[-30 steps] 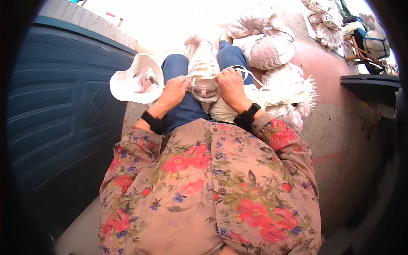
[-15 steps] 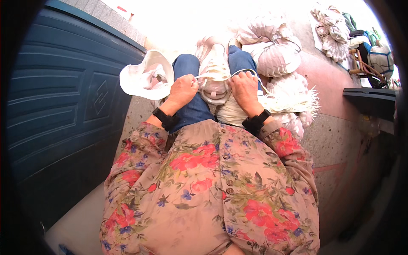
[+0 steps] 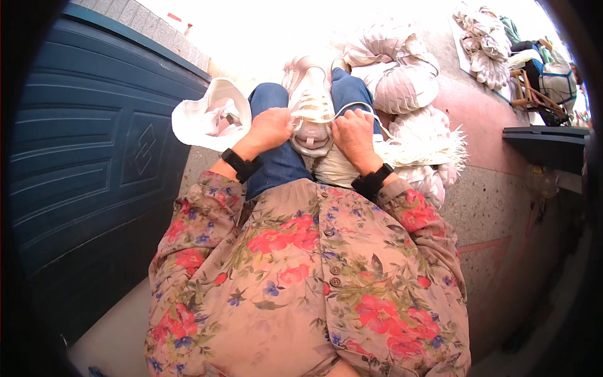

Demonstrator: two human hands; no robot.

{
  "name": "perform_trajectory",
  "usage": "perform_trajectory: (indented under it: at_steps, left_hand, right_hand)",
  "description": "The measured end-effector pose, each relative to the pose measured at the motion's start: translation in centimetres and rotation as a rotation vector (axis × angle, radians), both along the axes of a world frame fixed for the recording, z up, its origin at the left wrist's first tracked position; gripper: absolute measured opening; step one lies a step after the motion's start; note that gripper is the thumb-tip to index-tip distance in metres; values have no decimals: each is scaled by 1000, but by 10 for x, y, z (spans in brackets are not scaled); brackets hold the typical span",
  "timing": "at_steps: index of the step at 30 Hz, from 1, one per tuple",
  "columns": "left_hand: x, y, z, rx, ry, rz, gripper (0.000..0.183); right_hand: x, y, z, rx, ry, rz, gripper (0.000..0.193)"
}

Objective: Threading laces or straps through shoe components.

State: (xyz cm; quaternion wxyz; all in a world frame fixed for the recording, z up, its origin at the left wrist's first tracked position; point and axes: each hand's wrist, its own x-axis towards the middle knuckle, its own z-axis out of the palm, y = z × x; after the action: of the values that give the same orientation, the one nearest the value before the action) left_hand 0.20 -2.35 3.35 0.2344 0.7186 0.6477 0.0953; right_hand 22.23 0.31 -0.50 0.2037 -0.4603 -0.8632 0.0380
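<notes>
The floral blouse (image 3: pixel 282 270) fills 6 o'clock, thin creased cloth with round buttons; the dark blue panel (image 3: pixel 69 144) at 9 to 10 o'clock is ridged, with a raised diamond motif. Blue jeans (image 3: pixel 274 166) reach toward 12 o'clock. Plump, pale bundles (image 3: pixel 408 78) of gathered, pleated-looking material lie at 1 to 2 o'clock, and stringy cream strands (image 3: pixel 433 149), frayed at the tips, near 2 to 3. A rounded white container (image 3: pixel 188 125) at 10 to 11 o'clock holds pale, crumpled pieces. The shoe (image 3: pixel 311 135) sits between the knees at 12 o'clock — pale, soft-looking, with rows of lacing and a small pinkish tab at its near end. The left hand (image 3: pixel 271 129) pinches the cream lace (image 3: pixel 314 118) beside it; the right hand (image 3: pixel 353 135) has curled fingers against its other side, their grip hidden — I cannot tell whether they hold it.
</notes>
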Motion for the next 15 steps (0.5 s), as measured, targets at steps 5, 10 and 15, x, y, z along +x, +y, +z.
perform_trajectory:
  at_steps: [5, 10, 15]
  left_hand:
    - [9, -6, -6, 129, 62, -34, 14]
    - [18, -17, -13, 281, 152, -68, 10]
    - [18, -18, -21, 331, 24, 3, 7]
  right_hand:
    - [-1, -3, 0, -3, -14, -8, 19]
    - [1, -8, 6, -53, 12, -3, 27]
    - [-1, -9, 7, -54, 7, -21, 29]
